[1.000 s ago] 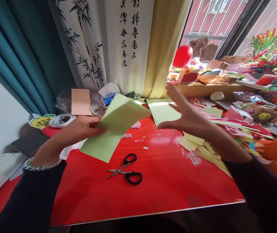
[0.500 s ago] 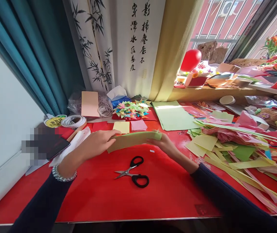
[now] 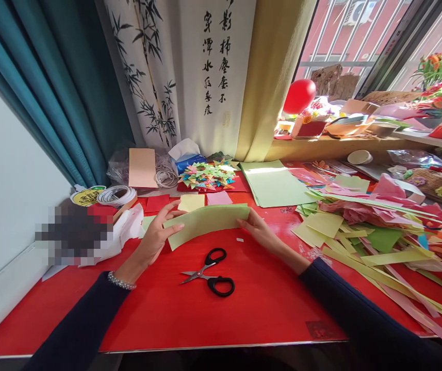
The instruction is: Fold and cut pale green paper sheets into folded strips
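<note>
A strip of light green paper [image 3: 205, 222] is stretched between my two hands, slightly bowed above the table. My left hand [image 3: 159, 231] grips its left end, thumb in front and fingers behind. At the opposite end, my right hand [image 3: 255, 225] pinches the paper near its lower corner. Below the strip lies a pair of scissors [image 3: 210, 273] with black handles, blades parted and pointing left. Just behind the strip are a pale yellow paper square stack [image 3: 191, 202] and a pink paper stack [image 3: 218, 198].
Green paper sheets [image 3: 277, 184] lie behind my right hand. A heap of paper scraps and strips [image 3: 363, 232] covers the table's right side. At the back sits a pile of folded paper pieces [image 3: 208, 175]. A white tape roll [image 3: 117, 195] stands at left.
My left hand has turned, its thumb now showing in front of the paper. The green strip has tilted to show more of its face, and its curled right end has straightened.
</note>
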Demonstrator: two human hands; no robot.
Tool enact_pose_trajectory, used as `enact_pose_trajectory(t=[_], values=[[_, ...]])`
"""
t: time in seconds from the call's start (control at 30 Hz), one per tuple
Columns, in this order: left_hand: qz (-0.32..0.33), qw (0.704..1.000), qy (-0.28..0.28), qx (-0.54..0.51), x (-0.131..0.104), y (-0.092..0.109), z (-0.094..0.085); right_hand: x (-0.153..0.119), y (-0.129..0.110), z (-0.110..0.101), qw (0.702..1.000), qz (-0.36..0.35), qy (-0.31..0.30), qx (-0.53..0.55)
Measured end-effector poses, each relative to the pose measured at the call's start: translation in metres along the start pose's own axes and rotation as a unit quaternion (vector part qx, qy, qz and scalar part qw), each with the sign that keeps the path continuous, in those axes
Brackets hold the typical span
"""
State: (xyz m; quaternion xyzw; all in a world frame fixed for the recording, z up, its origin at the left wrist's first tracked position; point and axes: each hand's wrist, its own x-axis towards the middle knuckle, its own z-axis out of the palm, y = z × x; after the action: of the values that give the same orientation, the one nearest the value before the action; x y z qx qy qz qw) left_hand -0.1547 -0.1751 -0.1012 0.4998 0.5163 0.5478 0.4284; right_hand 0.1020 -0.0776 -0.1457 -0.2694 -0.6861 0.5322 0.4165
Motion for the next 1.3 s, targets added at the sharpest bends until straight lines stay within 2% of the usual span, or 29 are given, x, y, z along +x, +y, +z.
enact_pose_trajectory(t=[0.27,0.5,0.77,0.93,1.07,1.3], values=[[-0.048,0.995,-0.011,-0.089,-0.001,-0.004,-0.001,-0.001,0.003,-0.004,1.0,-0.003,0.002,-0.02],[-0.048,0.997,-0.014,-0.061,-0.001,-0.001,-0.002,0.0,0.009,-0.005,0.999,0.001,-0.005,-0.045],[-0.119,0.991,-0.063,-0.018,0.005,-0.004,-0.011,-0.001,0.01,-0.007,0.997,-0.001,0.028,-0.075],[-0.099,0.995,-0.022,0.001,0.009,-0.007,-0.015,-0.002,0.001,-0.006,0.996,-0.012,0.062,-0.066],[-0.09,0.996,-0.015,0.023,0.01,-0.008,-0.014,-0.004,-0.006,-0.004,0.998,0.002,0.046,-0.039],[-0.078,0.994,0.03,0.072,0.012,-0.009,-0.013,-0.007,-0.009,0.003,0.998,0.04,0.037,-0.01]])
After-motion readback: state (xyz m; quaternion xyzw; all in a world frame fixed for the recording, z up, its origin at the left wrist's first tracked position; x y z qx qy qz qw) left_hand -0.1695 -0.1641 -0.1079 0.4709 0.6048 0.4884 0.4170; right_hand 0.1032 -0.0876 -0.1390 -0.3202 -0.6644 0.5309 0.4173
